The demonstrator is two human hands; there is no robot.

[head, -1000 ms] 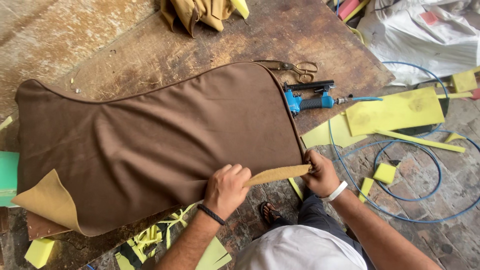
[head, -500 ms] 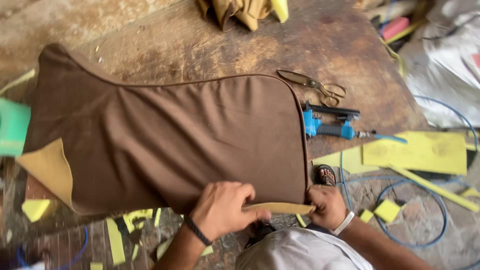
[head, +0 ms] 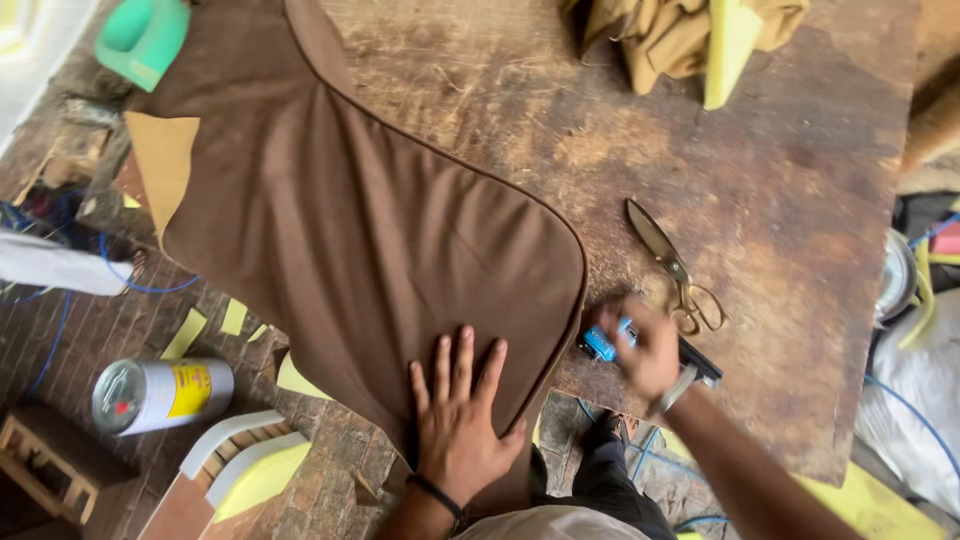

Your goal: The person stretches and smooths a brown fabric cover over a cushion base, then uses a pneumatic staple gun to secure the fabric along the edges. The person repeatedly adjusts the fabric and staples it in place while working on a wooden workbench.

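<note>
Two hands busy: left hand [head: 457, 415] spread flat on brown cover [head: 380, 240], right hand [head: 640, 345] wrapped around blue stapler [head: 604, 343], lower middle of the desk [head: 780, 200].

Upholstery workshop — worn wooden workbench [head: 800, 300], scissors [head: 672, 268], foam scraps [head: 232, 318] on brick floor.

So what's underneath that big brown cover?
The brown cover lies on a worn wooden table, its near part overhanging. The left hand presses it flat. Anything beneath it is hidden.
</note>
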